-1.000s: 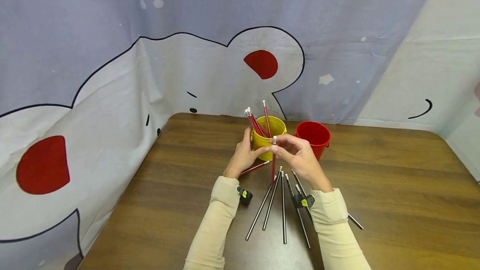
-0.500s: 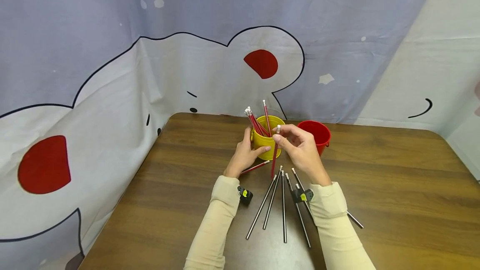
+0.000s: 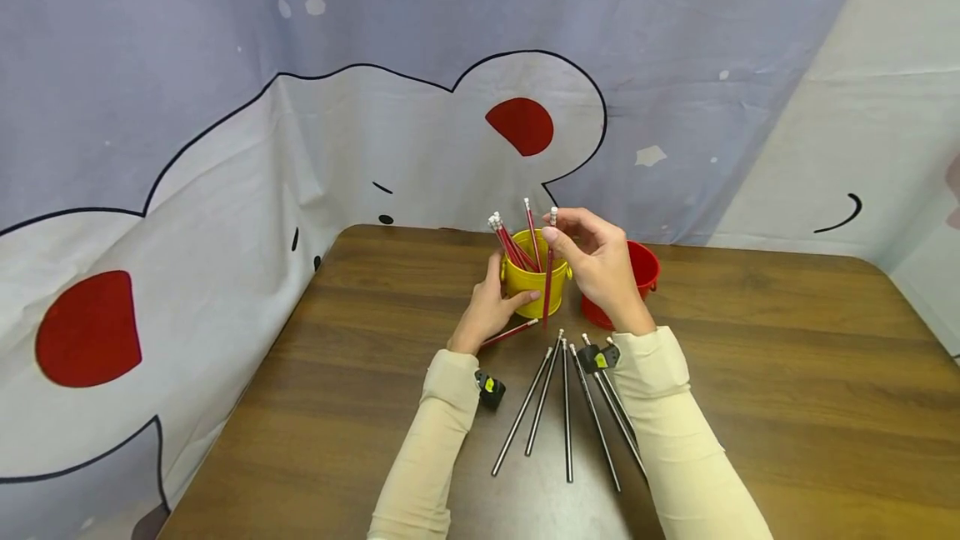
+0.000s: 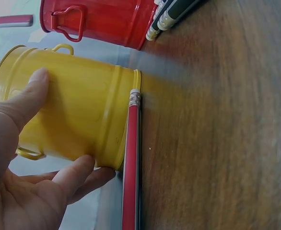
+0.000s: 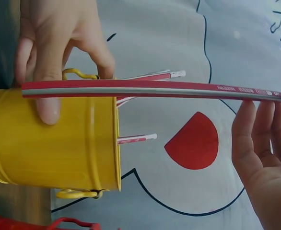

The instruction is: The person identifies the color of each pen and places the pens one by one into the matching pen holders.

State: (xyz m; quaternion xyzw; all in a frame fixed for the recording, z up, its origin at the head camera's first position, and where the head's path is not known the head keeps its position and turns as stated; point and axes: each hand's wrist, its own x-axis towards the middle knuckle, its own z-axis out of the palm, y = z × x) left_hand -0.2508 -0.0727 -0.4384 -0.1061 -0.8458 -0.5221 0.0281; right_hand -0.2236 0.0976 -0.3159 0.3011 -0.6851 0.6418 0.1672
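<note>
Red pencil (image 5: 155, 88) pinched in our right hand (image 3: 598, 263); left hand (image 3: 486, 311) cups yellow bucket (image 5: 68, 148), likely steadying it, near desk's far edge (image 3: 750, 260).

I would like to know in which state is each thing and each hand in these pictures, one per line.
Left hand: holding the yellow bucket.
Right hand: pinching the held red pencil.
Yellow bucket: upright.
Red bucket: upright, contents unclear.
Held red pencil: nearly upright, eraser up, outside the yellow bucket.
Pencils in yellow bucket: leaning, erasers up.
Loose red pencil: lying beside the yellow bucket.
Dark pencils: lying spread out.
</note>
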